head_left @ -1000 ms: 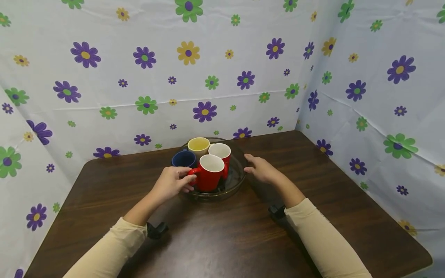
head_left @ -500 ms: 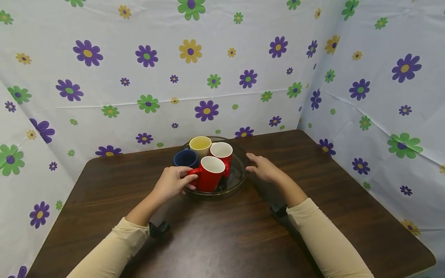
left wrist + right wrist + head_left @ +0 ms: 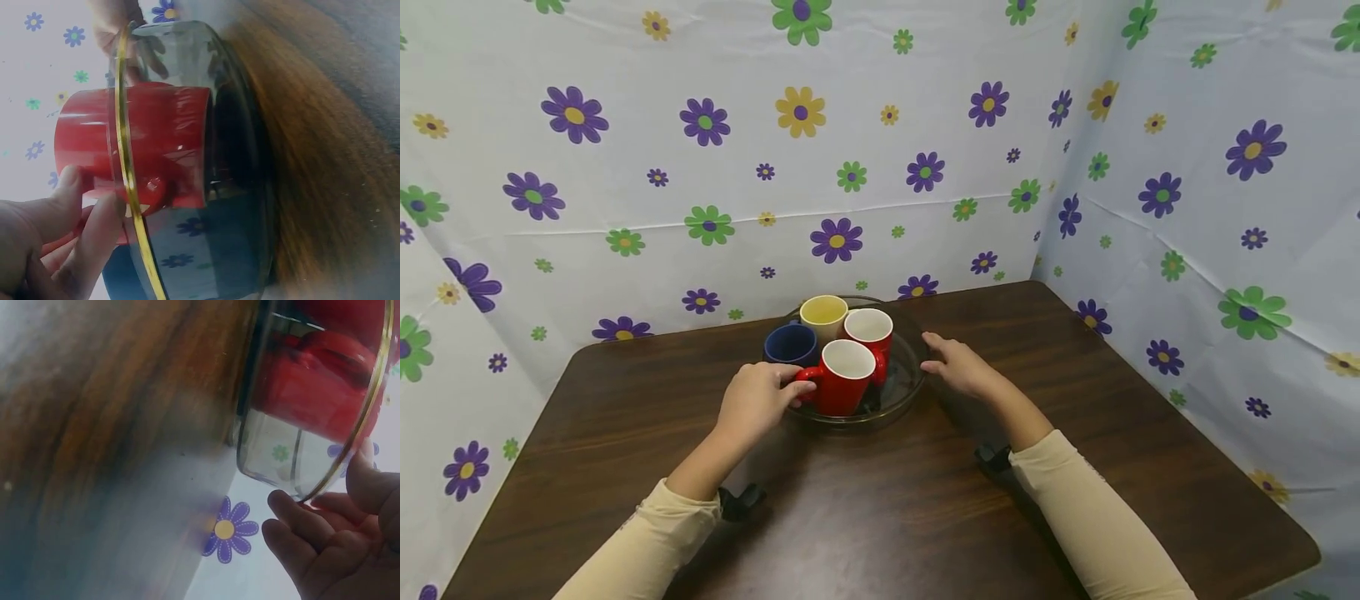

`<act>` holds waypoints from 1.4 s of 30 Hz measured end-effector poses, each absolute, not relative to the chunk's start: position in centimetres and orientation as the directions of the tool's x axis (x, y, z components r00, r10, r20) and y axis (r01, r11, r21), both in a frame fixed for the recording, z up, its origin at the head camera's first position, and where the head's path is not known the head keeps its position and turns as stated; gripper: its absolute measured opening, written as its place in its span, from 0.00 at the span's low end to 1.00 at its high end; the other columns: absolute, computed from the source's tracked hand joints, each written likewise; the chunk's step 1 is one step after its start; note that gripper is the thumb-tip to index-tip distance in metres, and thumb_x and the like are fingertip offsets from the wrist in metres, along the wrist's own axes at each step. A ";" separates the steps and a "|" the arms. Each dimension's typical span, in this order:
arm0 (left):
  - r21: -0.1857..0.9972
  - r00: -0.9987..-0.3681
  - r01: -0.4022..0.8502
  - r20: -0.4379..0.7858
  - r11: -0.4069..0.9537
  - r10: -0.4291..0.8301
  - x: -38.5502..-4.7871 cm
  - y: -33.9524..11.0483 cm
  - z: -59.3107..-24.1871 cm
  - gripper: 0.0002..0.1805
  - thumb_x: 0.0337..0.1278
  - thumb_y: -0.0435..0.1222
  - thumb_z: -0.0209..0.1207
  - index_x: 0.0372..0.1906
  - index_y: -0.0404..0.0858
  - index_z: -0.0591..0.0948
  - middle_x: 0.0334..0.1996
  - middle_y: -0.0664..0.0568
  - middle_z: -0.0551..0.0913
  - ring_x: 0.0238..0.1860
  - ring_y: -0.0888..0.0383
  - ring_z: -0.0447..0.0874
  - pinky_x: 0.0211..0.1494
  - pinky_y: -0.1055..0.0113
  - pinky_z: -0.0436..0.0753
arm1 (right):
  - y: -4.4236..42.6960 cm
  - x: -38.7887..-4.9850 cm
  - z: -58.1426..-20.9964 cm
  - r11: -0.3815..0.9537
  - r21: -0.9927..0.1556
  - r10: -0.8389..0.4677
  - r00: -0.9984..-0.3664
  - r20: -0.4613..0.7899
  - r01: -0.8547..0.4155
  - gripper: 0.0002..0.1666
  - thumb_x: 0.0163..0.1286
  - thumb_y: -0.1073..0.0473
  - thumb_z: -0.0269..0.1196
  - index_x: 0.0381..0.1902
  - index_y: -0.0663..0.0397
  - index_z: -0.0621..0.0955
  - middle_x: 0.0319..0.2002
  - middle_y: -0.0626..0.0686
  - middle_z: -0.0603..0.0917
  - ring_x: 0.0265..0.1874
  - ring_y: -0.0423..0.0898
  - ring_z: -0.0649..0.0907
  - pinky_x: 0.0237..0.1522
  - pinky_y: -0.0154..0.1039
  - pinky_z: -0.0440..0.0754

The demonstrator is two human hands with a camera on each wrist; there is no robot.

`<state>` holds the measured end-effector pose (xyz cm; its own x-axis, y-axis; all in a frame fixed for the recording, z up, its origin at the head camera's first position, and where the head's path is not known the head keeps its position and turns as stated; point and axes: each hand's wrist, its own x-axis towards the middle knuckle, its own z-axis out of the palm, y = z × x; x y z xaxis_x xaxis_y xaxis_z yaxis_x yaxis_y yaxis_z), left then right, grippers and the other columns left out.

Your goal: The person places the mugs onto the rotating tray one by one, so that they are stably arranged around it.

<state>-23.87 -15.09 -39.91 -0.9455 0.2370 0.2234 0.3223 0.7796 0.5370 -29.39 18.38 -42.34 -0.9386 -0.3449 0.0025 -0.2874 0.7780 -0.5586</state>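
Observation:
A round clear glass dish with a gold rim holds several mugs. My left hand pinches the handle of the front red mug, which is white inside; thumb and forefinger show there in the left wrist view. That mug is inside the dish wall; whether its base touches the dish bottom I cannot tell. My right hand grips the dish's right edge, thumb and curved fingers against the rim in the right wrist view. Behind the front mug sits a second red mug.
A dark blue mug is at the dish's left, and a cream mug with yellow inside at its back. The dark wood table reaches back to a flowered cloth, with another cloth wall on the right.
The front red mug has dropped slightly and come a little nearer, with my left hand on its handle. My right hand has stayed at the dish. The head view has shifted slightly.

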 end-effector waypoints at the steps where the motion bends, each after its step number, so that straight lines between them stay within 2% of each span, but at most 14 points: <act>1: 0.537 -0.946 0.321 0.218 0.780 0.240 -23.9 -15.1 -39.9 0.16 0.56 0.44 0.72 0.46 0.40 0.91 0.21 0.57 0.87 0.24 0.62 0.82 0.28 0.64 0.76 | 18.4 -29.3 -42.4 0.778 -0.559 -0.343 -0.939 0.003 -0.286 0.38 0.76 0.60 0.61 0.76 0.70 0.60 0.75 0.67 0.61 0.75 0.63 0.63 0.75 0.57 0.58; 5: 0.518 -0.949 0.313 0.198 0.796 0.245 -23.9 -15.3 -39.8 0.16 0.55 0.45 0.73 0.45 0.40 0.91 0.22 0.56 0.87 0.26 0.60 0.81 0.27 0.64 0.75 | 18.3 -29.1 -42.7 0.781 -0.553 -0.346 -0.938 0.001 -0.289 0.38 0.76 0.59 0.61 0.76 0.70 0.61 0.75 0.68 0.61 0.74 0.63 0.63 0.75 0.57 0.58; 10: 0.460 -0.951 0.294 0.229 0.838 0.208 -24.1 -15.6 -40.0 0.21 0.53 0.47 0.74 0.50 0.41 0.90 0.33 0.49 0.90 0.27 0.55 0.76 0.25 0.64 0.72 | 18.3 -29.1 -42.7 0.779 -0.543 -0.356 -0.934 0.029 -0.314 0.37 0.76 0.60 0.60 0.75 0.72 0.61 0.75 0.68 0.62 0.73 0.63 0.65 0.75 0.57 0.59; 12: 0.453 -0.950 0.291 0.242 0.843 0.198 -24.2 -15.6 -40.1 0.22 0.52 0.47 0.74 0.50 0.41 0.90 0.34 0.48 0.90 0.26 0.54 0.74 0.24 0.64 0.71 | 18.3 -29.1 -42.5 0.782 -0.537 -0.350 -0.936 0.041 -0.316 0.37 0.76 0.60 0.60 0.75 0.72 0.62 0.75 0.68 0.62 0.73 0.63 0.66 0.75 0.57 0.60; 18: 0.433 -0.949 0.294 0.237 0.852 0.207 -24.6 -15.9 -41.1 0.19 0.50 0.48 0.75 0.45 0.43 0.92 0.26 0.54 0.88 0.24 0.56 0.72 0.25 0.64 0.70 | 18.2 -29.3 -42.4 0.785 -0.532 -0.339 -0.939 0.057 -0.316 0.36 0.75 0.61 0.62 0.74 0.72 0.63 0.74 0.68 0.64 0.73 0.62 0.66 0.74 0.56 0.60; 22: 0.382 -0.934 0.320 0.281 0.867 0.221 -25.1 -16.1 -41.8 0.15 0.48 0.49 0.75 0.40 0.47 0.93 0.24 0.57 0.88 0.23 0.56 0.73 0.25 0.63 0.71 | 18.2 -29.3 -42.4 0.778 -0.538 -0.343 -0.937 0.067 -0.323 0.36 0.74 0.61 0.62 0.73 0.72 0.64 0.73 0.68 0.65 0.73 0.62 0.66 0.74 0.56 0.61; 26: 0.341 -0.913 0.358 0.322 0.869 0.250 -25.6 -15.9 -41.9 0.14 0.47 0.49 0.76 0.38 0.49 0.92 0.23 0.58 0.87 0.22 0.56 0.73 0.23 0.62 0.71 | 18.2 -29.3 -42.4 0.770 -0.553 -0.345 -0.937 0.062 -0.320 0.36 0.74 0.61 0.63 0.74 0.72 0.64 0.73 0.67 0.64 0.73 0.62 0.66 0.74 0.57 0.61; 32: 0.340 -0.897 0.401 0.333 0.850 0.290 -25.8 -15.5 -41.8 0.13 0.48 0.48 0.76 0.36 0.47 0.92 0.22 0.58 0.86 0.22 0.57 0.73 0.22 0.63 0.71 | 18.5 -29.5 -42.1 0.774 -0.561 -0.338 -0.941 0.024 -0.292 0.37 0.75 0.60 0.63 0.75 0.68 0.64 0.74 0.66 0.64 0.73 0.63 0.66 0.74 0.58 0.61; 42: 0.327 -0.889 0.393 0.372 0.860 0.266 -25.5 -15.3 -41.5 0.15 0.43 0.49 0.78 0.33 0.44 0.91 0.20 0.57 0.86 0.20 0.57 0.71 0.22 0.64 0.70 | 18.6 -29.8 -42.0 0.775 -0.559 -0.345 -0.938 0.019 -0.296 0.37 0.75 0.59 0.63 0.75 0.67 0.64 0.74 0.66 0.66 0.72 0.64 0.67 0.73 0.60 0.62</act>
